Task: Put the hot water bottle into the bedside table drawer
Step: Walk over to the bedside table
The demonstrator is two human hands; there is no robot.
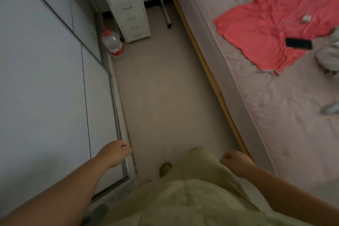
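While drawers point(126, 5) blur, left hand point(113, 154) loose, right hand point(235, 160) curled empty

You are looking down a narrow strip of pale floor point(165, 88) in dim light. On your left runs a white wardrobe point(45, 79) with sliding doors; on your right, a bed point(266, 106) under a pinkish sheet. A narrow white drawer unit point(128, 5) stands at the far end.

matt white drawer unit point(126, 5), clear plastic bottle point(113, 42), crinkly coral cloth point(266, 29) on the bed point(275, 106), wood-looking bed rail point(211, 71)
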